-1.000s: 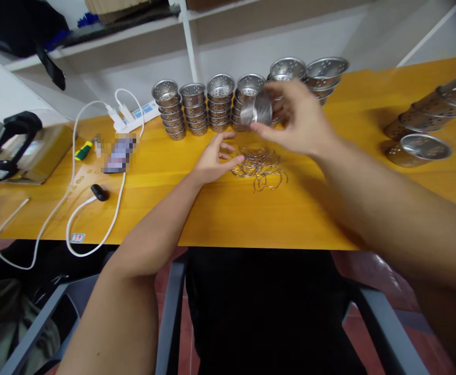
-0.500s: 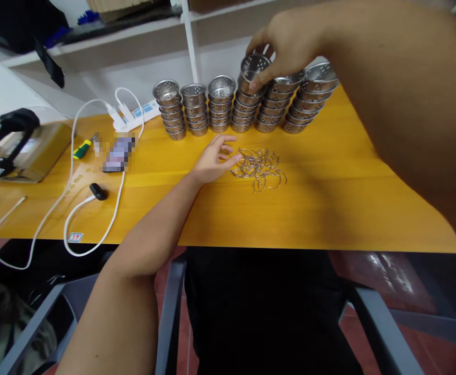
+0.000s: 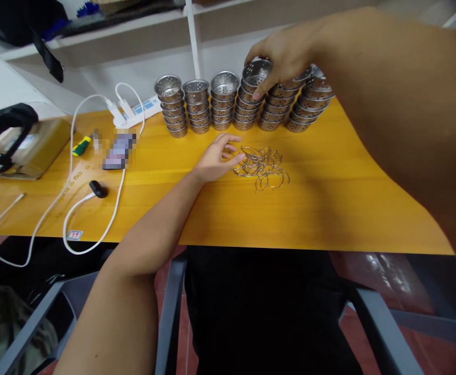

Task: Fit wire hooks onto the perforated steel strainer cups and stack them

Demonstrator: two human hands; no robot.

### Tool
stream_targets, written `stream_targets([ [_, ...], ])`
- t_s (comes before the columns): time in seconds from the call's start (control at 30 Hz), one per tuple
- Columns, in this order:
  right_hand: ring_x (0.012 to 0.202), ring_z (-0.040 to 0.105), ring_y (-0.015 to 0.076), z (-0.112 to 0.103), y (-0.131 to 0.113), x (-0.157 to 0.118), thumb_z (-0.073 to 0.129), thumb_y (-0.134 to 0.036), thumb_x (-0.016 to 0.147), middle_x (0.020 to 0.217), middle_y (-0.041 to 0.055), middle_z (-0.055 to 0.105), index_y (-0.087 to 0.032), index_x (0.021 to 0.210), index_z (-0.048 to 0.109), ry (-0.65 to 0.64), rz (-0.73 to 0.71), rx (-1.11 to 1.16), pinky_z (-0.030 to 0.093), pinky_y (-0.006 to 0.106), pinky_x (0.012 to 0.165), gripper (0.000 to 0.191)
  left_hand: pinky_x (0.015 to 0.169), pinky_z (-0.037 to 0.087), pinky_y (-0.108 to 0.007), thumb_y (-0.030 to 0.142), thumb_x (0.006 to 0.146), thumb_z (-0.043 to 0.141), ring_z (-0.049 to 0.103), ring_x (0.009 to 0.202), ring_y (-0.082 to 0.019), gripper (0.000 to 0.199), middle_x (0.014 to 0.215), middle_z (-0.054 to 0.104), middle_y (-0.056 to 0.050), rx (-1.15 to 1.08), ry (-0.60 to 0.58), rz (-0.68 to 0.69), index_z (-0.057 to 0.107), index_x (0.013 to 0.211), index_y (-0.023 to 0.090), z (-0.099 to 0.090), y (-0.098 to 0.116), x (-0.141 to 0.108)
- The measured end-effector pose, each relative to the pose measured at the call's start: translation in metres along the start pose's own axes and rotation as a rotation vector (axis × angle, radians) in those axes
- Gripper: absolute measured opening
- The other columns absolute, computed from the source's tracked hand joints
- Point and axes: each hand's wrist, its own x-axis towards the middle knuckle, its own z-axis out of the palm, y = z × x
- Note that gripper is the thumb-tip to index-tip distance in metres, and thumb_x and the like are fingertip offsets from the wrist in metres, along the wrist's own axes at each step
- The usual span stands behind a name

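Note:
Several stacks of perforated metal cups stand in a row along the back of the yellow table. My right hand (image 3: 280, 62) grips the top perforated metal cup (image 3: 256, 75) of the fourth stack from the left, thumb on its near side and fingers at the far rim. That cup sits on the stack below it. Parts of the two rightmost stacks are hidden behind my right hand and forearm. My left hand (image 3: 217, 160) rests on the table, fingers loosely curled and apart, holding nothing. Its thumb tip reaches the edge of a tangled pile of thin metal wire rings (image 3: 263, 165).
A white power strip (image 3: 144, 112) with plugs and cables lies left of the stacks. Further left are a phone (image 3: 119, 151), a green-and-yellow tool (image 3: 81, 146), a small black object (image 3: 98, 189) and a cardboard box (image 3: 50, 148). A white shelf (image 3: 126, 36) rises behind the table.
My right hand and the cup it grips have come down slightly onto the fourth stack. The left hand has stayed by the wire rings. The camera view has shifted a little.

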Motion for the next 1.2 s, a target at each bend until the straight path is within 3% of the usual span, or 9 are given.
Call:
stream_targets([
  [0.17,0.09,0.085,0.0179,0.009,0.029,0.025,0.129,-0.063,0.059,0.135,0.0088,0.096,-0.016,0.165,0.09,0.083,-0.125,-0.029,0.072,0.046,0.108,0.122,0.108,0.074,-0.039,0.044,0.11,0.092,0.084,0.133,-0.027,0.051,0.166,0.076,-0.017,0.007,-0.001,-0.016,0.073,0.153,0.024,0.001,-0.004,0.001],
  [0.3,0.069,0.068,0.0076,0.01,0.041,0.035,0.124,-0.073,0.062,0.131,0.0064,0.097,-0.016,0.163,0.091,0.099,-0.172,-0.056,0.069,0.034,0.091,0.121,0.11,0.073,-0.036,0.042,0.111,0.092,0.082,0.133,-0.024,0.051,0.165,0.076,-0.016,0.003,-0.002,-0.052,0.074,0.155,0.024,0.0,-0.002,0.001],
  [0.4,0.071,0.068,0.0087,0.009,0.036,0.03,0.123,-0.075,0.064,0.13,0.008,0.096,-0.016,0.164,0.091,0.084,-0.162,-0.035,0.071,0.04,0.097,0.121,0.111,0.073,-0.036,0.04,0.11,0.093,0.083,0.134,-0.024,0.051,0.166,0.076,-0.016,0.009,-0.004,-0.057,0.074,0.155,0.023,0.0,0.001,0.0],
  [0.57,0.126,0.088,0.0281,0.011,0.014,0.013,0.126,-0.051,0.077,0.15,0.0113,0.092,-0.019,0.178,0.08,0.032,-0.006,0.027,0.067,0.054,0.124,0.116,0.109,0.074,-0.037,0.038,0.11,0.093,0.084,0.133,-0.025,0.051,0.163,0.078,-0.016,0.037,0.002,-0.041,0.075,0.156,0.023,0.001,0.0,0.0],
  [0.67,0.109,0.087,0.0243,0.016,0.006,0.007,0.128,-0.049,0.075,0.145,0.0128,0.093,-0.015,0.176,0.077,0.027,0.004,0.022,0.069,0.051,0.119,0.118,0.11,0.074,-0.037,0.038,0.11,0.093,0.084,0.133,-0.024,0.051,0.163,0.079,-0.015,0.048,0.006,-0.054,0.075,0.156,0.024,0.001,-0.001,0.0],
  [0.87,0.069,0.054,0.0072,0.02,0.013,0.013,0.127,-0.057,0.073,0.134,0.009,0.095,-0.017,0.166,0.085,0.072,-0.095,-0.044,0.067,0.034,0.093,0.109,0.111,0.074,-0.038,0.04,0.11,0.094,0.083,0.132,-0.024,0.053,0.164,0.077,-0.016,0.014,0.007,-0.042,0.075,0.156,0.023,0.003,-0.004,0.001],
  [1.0,0.073,0.065,0.0096,0.017,0.019,0.019,0.125,-0.067,0.071,0.128,0.0051,0.094,-0.016,0.164,0.088,0.045,-0.109,-0.094,0.069,0.036,0.093,0.112,0.112,0.074,-0.039,0.042,0.11,0.094,0.083,0.134,-0.025,0.052,0.164,0.077,-0.014,0.021,0.003,-0.05,0.076,0.156,0.025,0.003,-0.005,0.001],
  [1.13,0.096,0.083,0.0216,0.011,0.018,0.024,0.13,-0.052,0.071,0.133,0.0033,0.094,-0.025,0.169,0.087,-0.058,0.004,-0.048,0.072,0.053,0.115,0.11,0.111,0.073,-0.038,0.043,0.11,0.093,0.083,0.134,-0.025,0.053,0.162,0.077,-0.016,0.006,-0.001,-0.039,0.075,0.156,0.023,0.003,-0.005,0.001],
  [1.2,0.091,0.081,0.0199,0.01,0.018,0.025,0.131,-0.049,0.067,0.128,0.0008,0.095,-0.027,0.168,0.088,-0.068,0.011,-0.032,0.072,0.053,0.115,0.112,0.111,0.073,-0.038,0.043,0.11,0.093,0.083,0.133,-0.025,0.053,0.162,0.078,-0.015,-0.001,0.001,-0.039,0.075,0.155,0.023,0.003,-0.005,0.001],
])
